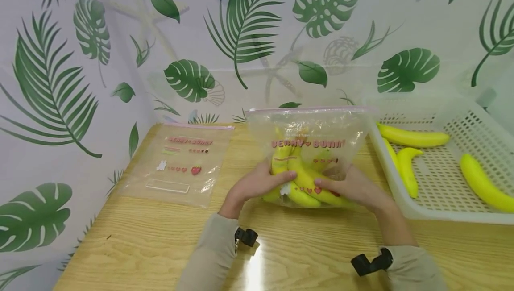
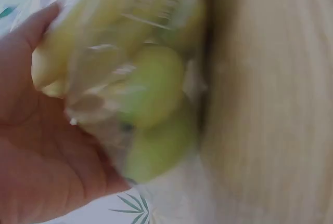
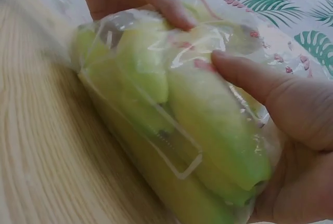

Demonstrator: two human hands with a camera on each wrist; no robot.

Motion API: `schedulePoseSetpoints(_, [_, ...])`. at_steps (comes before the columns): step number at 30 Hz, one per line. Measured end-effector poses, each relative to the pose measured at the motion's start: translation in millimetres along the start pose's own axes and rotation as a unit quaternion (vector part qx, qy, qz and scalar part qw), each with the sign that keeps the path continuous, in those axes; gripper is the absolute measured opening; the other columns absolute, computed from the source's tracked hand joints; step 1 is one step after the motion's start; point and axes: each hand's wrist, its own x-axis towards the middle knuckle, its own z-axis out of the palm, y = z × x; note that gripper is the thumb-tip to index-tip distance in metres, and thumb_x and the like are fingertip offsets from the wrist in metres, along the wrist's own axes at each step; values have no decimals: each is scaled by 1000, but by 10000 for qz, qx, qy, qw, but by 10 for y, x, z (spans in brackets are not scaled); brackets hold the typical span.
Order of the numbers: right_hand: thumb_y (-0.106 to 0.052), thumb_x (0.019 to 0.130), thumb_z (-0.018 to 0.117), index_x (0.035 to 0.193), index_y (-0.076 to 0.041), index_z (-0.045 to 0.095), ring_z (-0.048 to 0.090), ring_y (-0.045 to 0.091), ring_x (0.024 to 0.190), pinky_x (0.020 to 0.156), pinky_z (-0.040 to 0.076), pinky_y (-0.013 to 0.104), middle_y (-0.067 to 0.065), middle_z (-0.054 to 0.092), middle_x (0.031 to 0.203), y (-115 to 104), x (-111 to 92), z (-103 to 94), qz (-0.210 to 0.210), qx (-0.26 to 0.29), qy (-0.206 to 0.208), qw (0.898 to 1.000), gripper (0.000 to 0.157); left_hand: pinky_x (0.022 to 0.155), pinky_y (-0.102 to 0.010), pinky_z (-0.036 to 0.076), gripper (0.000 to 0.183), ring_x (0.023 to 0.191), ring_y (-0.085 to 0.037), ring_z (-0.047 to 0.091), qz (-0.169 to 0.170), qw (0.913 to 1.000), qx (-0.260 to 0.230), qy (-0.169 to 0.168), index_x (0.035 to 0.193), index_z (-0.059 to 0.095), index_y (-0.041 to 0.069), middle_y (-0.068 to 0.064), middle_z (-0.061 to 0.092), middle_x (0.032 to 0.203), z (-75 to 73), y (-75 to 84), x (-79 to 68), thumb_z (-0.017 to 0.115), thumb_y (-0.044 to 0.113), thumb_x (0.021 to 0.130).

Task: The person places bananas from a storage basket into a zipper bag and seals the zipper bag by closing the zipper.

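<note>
A clear zip bag [image 1: 317,123] with pink "Berry Bunny" print stands upright on the wooden table, filled with several yellow bananas [image 1: 304,177]. My left hand [image 1: 255,184] grips its left side, thumb across the front. On the opposite side my right hand [image 1: 358,186] holds the bag, its thumb also laid over the front. The pink zip strip [image 1: 311,109] runs along the top, above both hands. Close up in the right wrist view, greenish banana tips [image 3: 244,174] show through the plastic. The left wrist view is blurred, with rounded banana ends [image 2: 156,86] by the palm.
A second, flat bag [image 1: 182,184] with the same print lies to the left. At the right stands a white plastic basket [image 1: 435,213] with several loose bananas, one [image 1: 486,184] near its right side. A leaf-patterned cloth [image 1: 265,76] hangs behind the table.
</note>
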Motion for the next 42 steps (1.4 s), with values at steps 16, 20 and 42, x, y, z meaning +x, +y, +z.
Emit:
schedulePoseSetpoints(16, [-37, 96, 65, 152, -7, 33, 55, 23, 113, 100, 44, 38, 16, 59, 130, 60, 83, 52, 144, 560, 356, 9977, 71, 113, -45, 36, 102, 139, -35, 38, -1083, 9902, 126, 869, 156, 11, 0, -29, 33, 152, 144, -55, 64, 73, 44, 88])
schedulePoseSetpoints(20, [-42, 90, 72, 150, -6, 31, 54, 29, 117, 101, 44, 44, 18, 53, 135, 37, 71, 117, 190, 243, 720, 9969, 80, 113, -46, 37, 92, 134, -34, 44, -717, 9905, 357, 1118, 155, 16, 5, -25, 41, 147, 183, -28, 59, 75, 29, 89])
schedulePoseSetpoints(42, [-54, 99, 51, 160, -22, 20, 13, 51, 146, 101, 22, 82, 18, 15, 164, 113, 187, 132, -708, -3071, 861, 9451, 76, 123, -47, 11, 93, 150, -38, -10, -141, 8883, 4541, 676, 159, -4, 10, -16, -21, 162, 65, 8, 89, 57, 45, 99])
